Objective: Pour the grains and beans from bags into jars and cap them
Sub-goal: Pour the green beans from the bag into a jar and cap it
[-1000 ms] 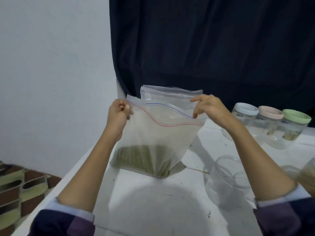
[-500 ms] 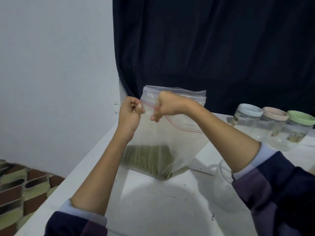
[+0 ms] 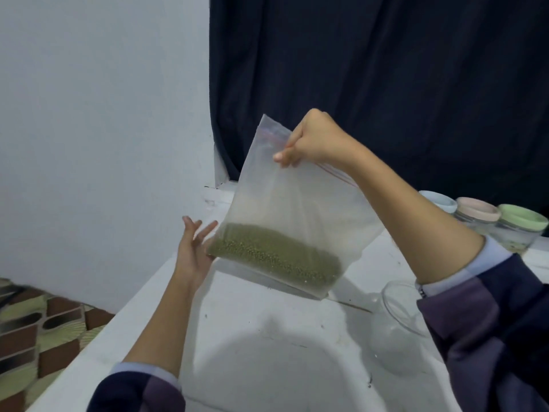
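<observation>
The right hand (image 3: pixel 315 141) has a pinching grip on the top edge of one clear plastic zip bag (image 3: pixel 285 209), lifted above the white surface (image 3: pixel 267 346); the left hand (image 3: pixel 194 252), fingers spread, touches its lower corner. Green beans (image 3: pixel 276 257) fill its bottom. One open clear jar (image 3: pixel 398 319) stands by the right edge; three capped jars (image 3: pixel 478 217) line the far right corner. No writing is legible.

dark navy sleeves (image 3: pixel 490 322) with purplish panels, pale light-blue cuffs (image 3: pixel 493 257) pushed up both bare forearms.
</observation>
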The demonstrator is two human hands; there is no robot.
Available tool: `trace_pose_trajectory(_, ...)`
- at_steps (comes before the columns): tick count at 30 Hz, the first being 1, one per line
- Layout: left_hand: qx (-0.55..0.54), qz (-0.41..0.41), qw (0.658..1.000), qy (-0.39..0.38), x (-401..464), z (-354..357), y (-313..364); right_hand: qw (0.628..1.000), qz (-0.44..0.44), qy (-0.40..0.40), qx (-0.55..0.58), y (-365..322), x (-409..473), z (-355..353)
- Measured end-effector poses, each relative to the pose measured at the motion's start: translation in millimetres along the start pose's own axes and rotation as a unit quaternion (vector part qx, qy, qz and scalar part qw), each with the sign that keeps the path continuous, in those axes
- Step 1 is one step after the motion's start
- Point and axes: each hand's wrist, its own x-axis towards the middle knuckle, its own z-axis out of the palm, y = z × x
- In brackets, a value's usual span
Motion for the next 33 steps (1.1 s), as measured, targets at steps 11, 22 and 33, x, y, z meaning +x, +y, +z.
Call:
trace_pose_trajectory(11,-0.146,0.004,0.980,-0.135,-21,80,-17,0.982,0.040,0.124,0.138,-3,-7,-35)
trace_pose_trajectory(22,-0.106,0.007,0.986,-0.128,-23,129,30,0.958,0.055,0.169,0.224,35,-49,-61)
trace_pose_trajectory(33,-0.072,0.034,0.996,-0.046,-27,170,45,0.937,0.062,0.201,0.280,36,-66,-86)
